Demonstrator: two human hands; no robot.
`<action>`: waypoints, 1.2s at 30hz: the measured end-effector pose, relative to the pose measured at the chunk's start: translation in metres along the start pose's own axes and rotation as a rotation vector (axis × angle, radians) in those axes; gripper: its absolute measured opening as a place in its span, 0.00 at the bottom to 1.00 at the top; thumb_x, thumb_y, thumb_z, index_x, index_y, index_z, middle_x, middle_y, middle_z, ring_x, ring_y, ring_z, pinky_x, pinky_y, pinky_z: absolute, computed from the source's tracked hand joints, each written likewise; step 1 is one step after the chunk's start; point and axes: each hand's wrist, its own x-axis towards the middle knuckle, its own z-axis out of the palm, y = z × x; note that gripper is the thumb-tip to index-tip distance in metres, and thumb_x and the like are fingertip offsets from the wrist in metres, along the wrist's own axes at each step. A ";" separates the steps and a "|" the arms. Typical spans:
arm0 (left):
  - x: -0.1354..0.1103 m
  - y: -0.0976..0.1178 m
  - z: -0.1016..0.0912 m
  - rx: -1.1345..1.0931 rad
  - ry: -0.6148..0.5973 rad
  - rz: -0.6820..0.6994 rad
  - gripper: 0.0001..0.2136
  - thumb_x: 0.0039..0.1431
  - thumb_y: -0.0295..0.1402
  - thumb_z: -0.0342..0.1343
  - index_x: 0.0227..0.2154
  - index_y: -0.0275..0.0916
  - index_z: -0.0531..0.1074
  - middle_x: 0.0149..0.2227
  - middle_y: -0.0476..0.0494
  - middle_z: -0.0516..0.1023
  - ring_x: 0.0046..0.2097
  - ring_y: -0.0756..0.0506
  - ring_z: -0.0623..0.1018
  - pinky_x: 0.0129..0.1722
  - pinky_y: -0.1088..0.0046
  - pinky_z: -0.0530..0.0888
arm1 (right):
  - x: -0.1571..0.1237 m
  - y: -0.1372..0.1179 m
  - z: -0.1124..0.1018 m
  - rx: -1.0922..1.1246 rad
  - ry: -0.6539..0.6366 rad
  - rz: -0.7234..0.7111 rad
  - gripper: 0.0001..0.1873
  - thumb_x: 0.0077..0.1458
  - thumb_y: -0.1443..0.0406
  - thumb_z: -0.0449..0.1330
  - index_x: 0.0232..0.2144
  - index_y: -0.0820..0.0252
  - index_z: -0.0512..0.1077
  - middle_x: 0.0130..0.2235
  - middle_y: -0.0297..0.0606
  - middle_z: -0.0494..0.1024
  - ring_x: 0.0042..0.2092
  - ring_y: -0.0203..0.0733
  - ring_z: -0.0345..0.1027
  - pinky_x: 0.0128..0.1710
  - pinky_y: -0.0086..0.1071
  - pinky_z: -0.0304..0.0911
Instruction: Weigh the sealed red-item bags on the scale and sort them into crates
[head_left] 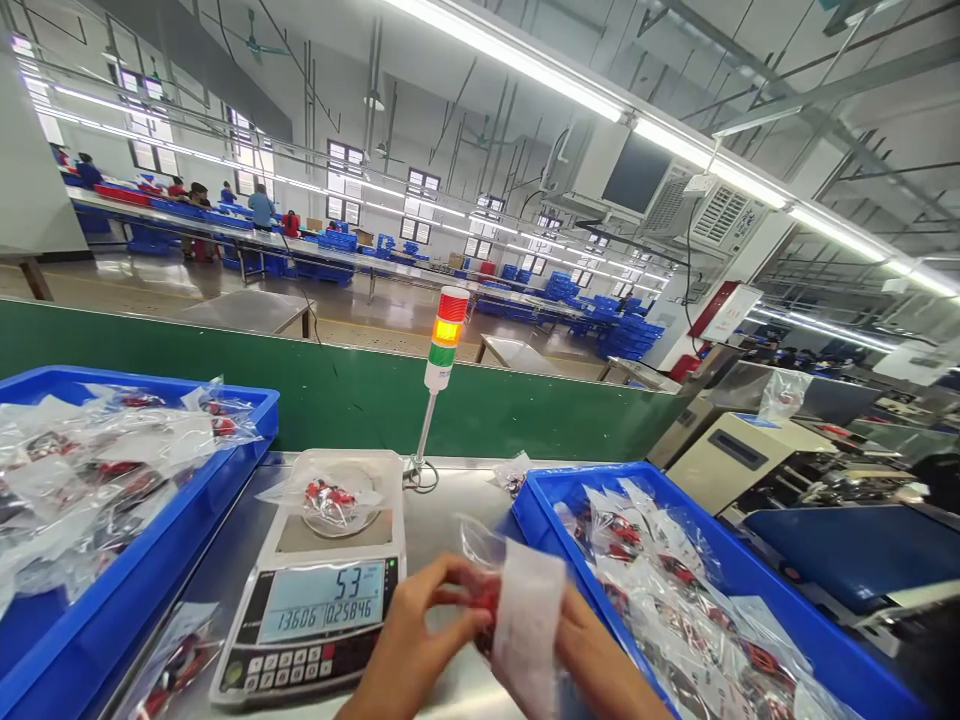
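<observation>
My left hand [424, 625] pinches a clear plastic bag [480, 545] of red parts, thumb and fingers closed at its near side. My right hand [596, 650] grips the same bag from the right, its fingers largely hidden behind a white paper slip [531, 610] in or on the bag. The bag is held up between the scale and the right-hand tray. To the left stands a digital scale [311, 610] whose display reads 53 on its upper line. On its pan lies another bag with red parts [330, 497].
Blue trays of bagged red parts stand left [247, 455] and right [637, 480]. One loose bag [176, 665] lies left of the scale, another [512, 472] behind my hands. A signal tower [442, 340] glows amber before a green barrier [360, 400]. Machinery [742, 460] stands right.
</observation>
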 end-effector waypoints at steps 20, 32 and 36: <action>0.048 -0.005 -0.184 0.985 0.132 0.146 0.13 0.64 0.33 0.49 0.34 0.40 0.80 0.44 0.39 0.83 0.51 0.37 0.80 0.57 0.54 0.75 | 0.061 -0.008 0.017 -0.135 0.266 -0.205 0.33 0.45 0.42 0.68 0.44 0.60 0.81 0.49 0.48 0.84 0.53 0.63 0.76 0.55 0.49 0.69; 0.026 0.024 -0.186 0.848 0.499 0.165 0.17 0.66 0.42 0.47 0.34 0.42 0.80 0.40 0.43 0.85 0.43 0.41 0.83 0.47 0.65 0.77 | 0.137 -0.040 0.073 -0.428 0.093 -0.465 0.21 0.62 0.53 0.56 0.46 0.62 0.78 0.46 0.44 0.84 0.47 0.51 0.75 0.49 0.40 0.68; -0.011 0.072 -0.227 0.906 1.036 0.015 0.23 0.63 0.51 0.50 0.42 0.39 0.80 0.40 0.41 0.85 0.43 0.36 0.82 0.49 0.57 0.75 | 0.157 -0.043 0.103 -0.619 -0.133 -0.539 0.12 0.59 0.62 0.62 0.44 0.54 0.80 0.49 0.39 0.84 0.52 0.50 0.74 0.54 0.42 0.65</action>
